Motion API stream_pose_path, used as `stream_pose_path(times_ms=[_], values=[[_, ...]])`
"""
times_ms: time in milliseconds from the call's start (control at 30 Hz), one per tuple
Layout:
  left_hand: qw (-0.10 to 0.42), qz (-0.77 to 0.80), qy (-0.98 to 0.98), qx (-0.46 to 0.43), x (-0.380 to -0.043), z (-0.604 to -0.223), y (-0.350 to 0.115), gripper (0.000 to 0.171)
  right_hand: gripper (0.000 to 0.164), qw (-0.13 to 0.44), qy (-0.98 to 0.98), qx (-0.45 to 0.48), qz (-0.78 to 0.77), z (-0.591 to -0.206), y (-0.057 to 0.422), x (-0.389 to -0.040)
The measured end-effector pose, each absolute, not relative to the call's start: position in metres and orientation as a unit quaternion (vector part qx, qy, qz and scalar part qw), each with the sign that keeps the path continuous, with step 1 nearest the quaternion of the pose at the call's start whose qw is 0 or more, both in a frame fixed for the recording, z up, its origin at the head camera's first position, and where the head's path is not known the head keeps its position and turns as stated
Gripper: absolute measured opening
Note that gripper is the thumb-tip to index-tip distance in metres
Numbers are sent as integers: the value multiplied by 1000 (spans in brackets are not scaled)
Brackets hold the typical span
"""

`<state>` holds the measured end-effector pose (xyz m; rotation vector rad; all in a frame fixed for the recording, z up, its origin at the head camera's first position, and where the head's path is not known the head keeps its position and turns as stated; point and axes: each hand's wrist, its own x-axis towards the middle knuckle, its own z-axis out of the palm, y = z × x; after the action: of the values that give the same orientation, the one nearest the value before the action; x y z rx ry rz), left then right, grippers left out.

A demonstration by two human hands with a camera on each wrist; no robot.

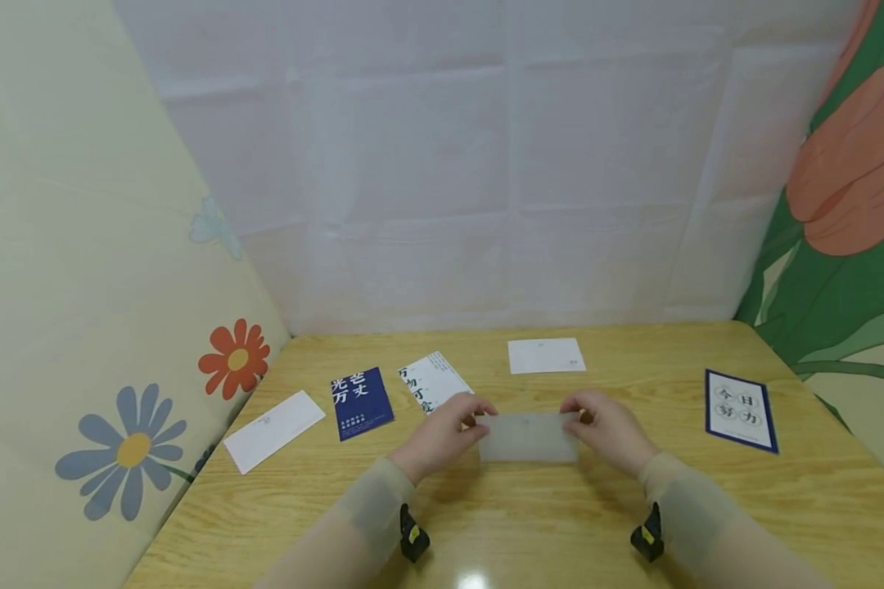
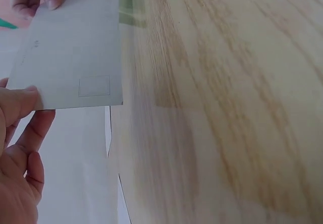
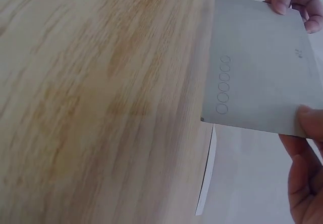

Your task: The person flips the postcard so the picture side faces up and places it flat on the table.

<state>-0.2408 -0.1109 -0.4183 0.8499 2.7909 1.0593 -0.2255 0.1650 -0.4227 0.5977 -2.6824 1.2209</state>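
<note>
Both hands hold one postcard [image 1: 528,438] between them, close over the table, with its pale back toward the head camera. My left hand [image 1: 445,433] pinches its left end between thumb and fingers. On the opposite end, the right hand [image 1: 611,427] has the same kind of pinch. A printed stamp box shows on the postcard [image 2: 75,52] in the left wrist view. The right wrist view shows a row of small circles along one edge of the postcard [image 3: 257,67]. Its other face is hidden.
Beyond the left hand lie a white card with dark lettering [image 1: 438,378], a blue card [image 1: 363,404] and a blank-looking white card [image 1: 274,432]. Another white card [image 1: 547,357] is at the back. A blue-bordered card [image 1: 741,411] lies right on the wooden table [image 1: 530,523].
</note>
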Motion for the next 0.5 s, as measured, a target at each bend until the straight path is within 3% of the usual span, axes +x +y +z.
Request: stream_pose_path(times_ms=[233,500], values=[[-27,282,905,316,-240,-416,-111,19,16,108,-899,227,359,-426,165,-226],[-72,165,907,380,-237,-418,-113,17,21,102,-909,265,305,-428,166,-223]])
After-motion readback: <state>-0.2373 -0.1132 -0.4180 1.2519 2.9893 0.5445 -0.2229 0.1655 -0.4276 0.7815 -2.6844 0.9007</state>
